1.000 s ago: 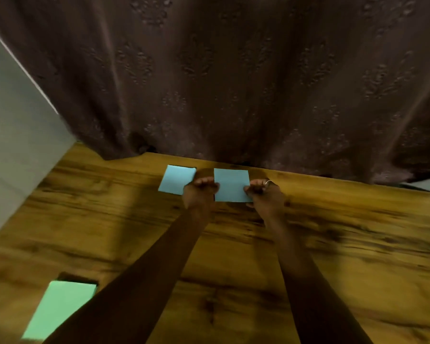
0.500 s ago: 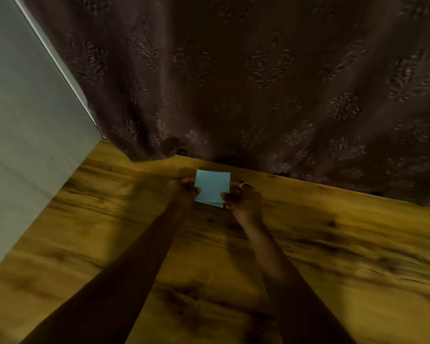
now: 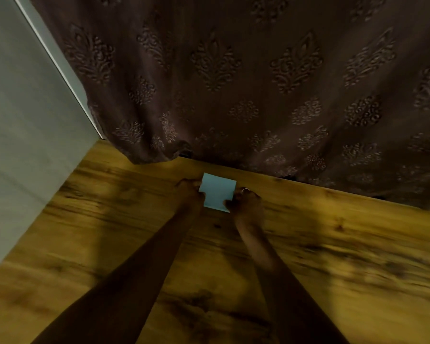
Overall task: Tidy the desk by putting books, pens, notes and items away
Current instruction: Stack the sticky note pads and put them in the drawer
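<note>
Notes (image 3: 217, 192) pinched between two hands above the tabletop (image 3: 109, 219)

Well to the left of the left hand (image 3: 188, 192), a pale grey-green wall (image 3: 23, 145) runs along the side of the wood-grain tabletop. The left forearm reaches up from the bottom of the view. The left hand is closed on the left edge of the notes, its fingers curled at the far corner and its thumb tip pressed on the near face.

The notes are light blue and roughly square. They sit directly between the two hands, close to the far edge of the tabletop. A thin sliver of a second edge shows at their near right corner, so more than one sheet seems to be stacked. I cannot tell whether they rest on the wood or are held just above it.

The right hand (image 3: 246, 202) grips the right edge of the notes in the same way, thumb on top and fingers curled. A ring (image 3: 245, 191) shows on one of its fingers. To the right of this hand the wood grain runs on, blurred.

Beyond both hands hangs a dark brown curtain (image 3: 233, 83) with an embossed floral pattern. Beyond the left hand, its hem bunches on the far edge of the tabletop.
</note>
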